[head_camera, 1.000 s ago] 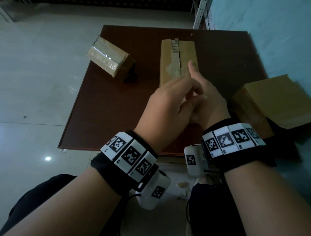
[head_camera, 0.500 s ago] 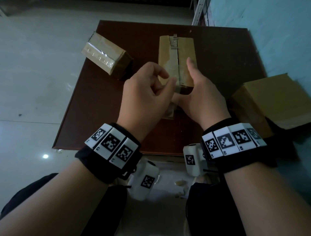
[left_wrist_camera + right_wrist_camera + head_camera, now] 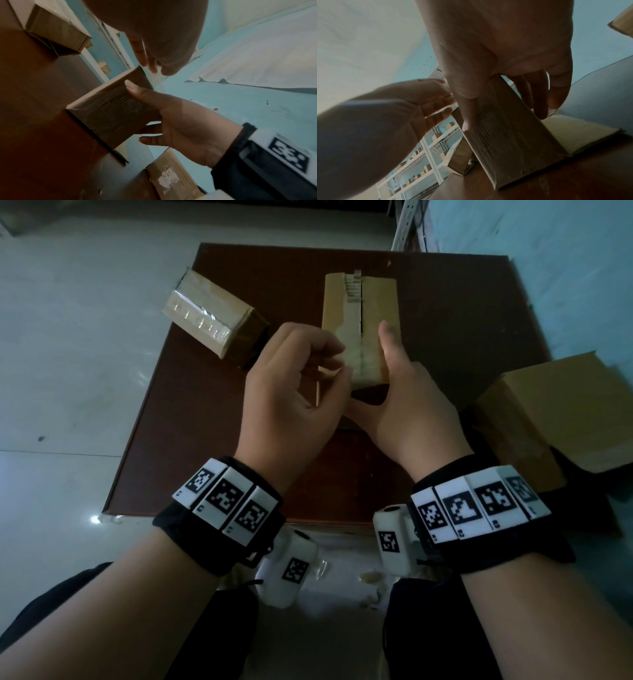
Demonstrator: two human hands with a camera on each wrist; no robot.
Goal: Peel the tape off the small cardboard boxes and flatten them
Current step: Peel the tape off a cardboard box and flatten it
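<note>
So there's a dark reddish-brown table (image 3: 212, 412) sitting on a pale tiled floor (image 3: 68, 354), with a light blue wall (image 3: 548, 268) off to the right and some white metal shelving (image 3: 426, 155) with little boxes on it showing in the right wrist view. Biggest cardboard thing is the large open box (image 3: 565, 412) off the right edge of the table. Then the one being worked on: a long narrow cardboard box (image 3: 359, 313) lying around the middle of the table, lengthwise away from the person, with a strip of tape (image 3: 352, 292) running down its top seam that looks ragged at the far end. Another small box (image 3: 212, 316) sits well apart at the far-left part of the table, turned at an angle, its shiny tape catching the light. The right hand (image 3: 404, 405) grips the near end of the long box, thumb (image 3: 135, 89) laid flat along one face and the other fingers (image 3: 537, 94) wrapped around the opposite side. The left hand (image 3: 294, 392) is right beside that same near end, fingers curled with the tips pinched together; looks like there's a bit of clear tape between them, but honestly I can't tell for sure. Both wrists have black bands with white marker tags (image 3: 226, 501).
</note>
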